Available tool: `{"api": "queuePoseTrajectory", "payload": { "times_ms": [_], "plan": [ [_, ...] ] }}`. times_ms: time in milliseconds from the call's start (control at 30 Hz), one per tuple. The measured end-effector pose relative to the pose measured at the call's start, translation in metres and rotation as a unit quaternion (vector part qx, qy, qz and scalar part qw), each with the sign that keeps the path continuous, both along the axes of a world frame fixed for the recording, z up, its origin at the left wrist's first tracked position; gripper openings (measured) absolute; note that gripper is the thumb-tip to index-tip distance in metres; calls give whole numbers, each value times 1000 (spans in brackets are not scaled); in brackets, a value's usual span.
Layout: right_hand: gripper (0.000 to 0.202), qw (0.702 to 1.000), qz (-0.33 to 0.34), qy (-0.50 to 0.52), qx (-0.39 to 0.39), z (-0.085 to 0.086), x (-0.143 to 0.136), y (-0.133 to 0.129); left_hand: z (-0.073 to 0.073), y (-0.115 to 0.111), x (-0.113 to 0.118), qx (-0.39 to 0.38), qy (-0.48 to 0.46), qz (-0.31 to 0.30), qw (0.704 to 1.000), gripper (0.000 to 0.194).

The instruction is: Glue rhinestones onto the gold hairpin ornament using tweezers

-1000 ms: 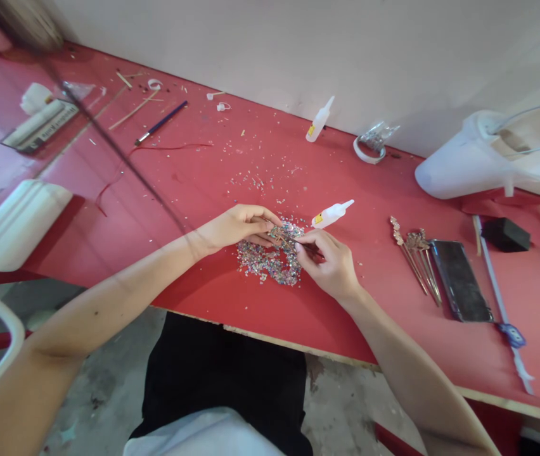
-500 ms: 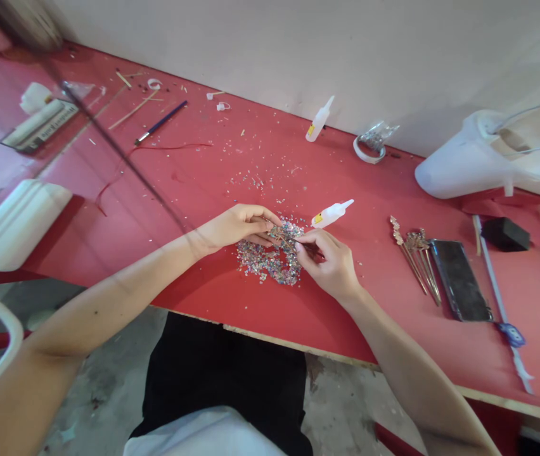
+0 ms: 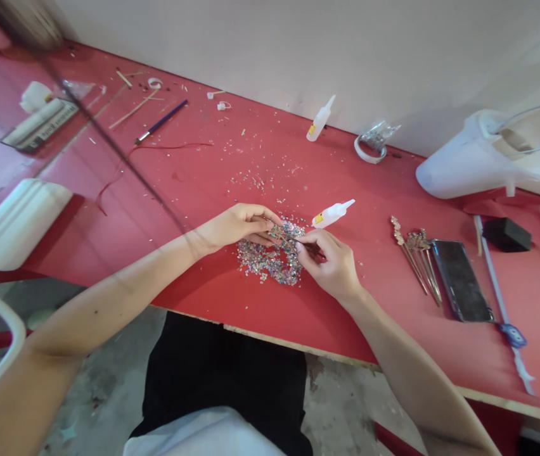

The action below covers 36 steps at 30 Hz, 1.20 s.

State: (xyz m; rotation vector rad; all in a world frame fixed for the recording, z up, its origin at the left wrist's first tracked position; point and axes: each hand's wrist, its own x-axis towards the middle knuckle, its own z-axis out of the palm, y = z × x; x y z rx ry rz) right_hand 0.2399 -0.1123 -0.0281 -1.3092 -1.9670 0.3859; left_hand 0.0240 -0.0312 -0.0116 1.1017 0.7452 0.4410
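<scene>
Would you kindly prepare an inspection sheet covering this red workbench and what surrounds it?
Surface: smooth red tabletop, strewn with tiny bits.
Materials: heap of small multicoloured glittering pieces; white plastic bottle with yellow label beside it.
Clutter: blue-handled paintbrush, gold-coloured ornamented sticks, black rectangular phone.
Hands: left hand curled at the heap, grip unclear; right hand pinching a thin dark tool.
Cables: blurred dark line at left, possibly a cable.
Surroundings: plain pale wall; white plastic container beside it.
</scene>
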Motion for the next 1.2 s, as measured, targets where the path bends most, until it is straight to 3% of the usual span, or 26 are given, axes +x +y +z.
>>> {"api": "queuePoseTrajectory", "payload": {
  "times_ms": [1200],
  "plan": [
    [7, 1000, 2, -2, 6, 2, 0, -1, 0, 0, -1, 8, -6, -6, 1000, 14]
  ]
}}
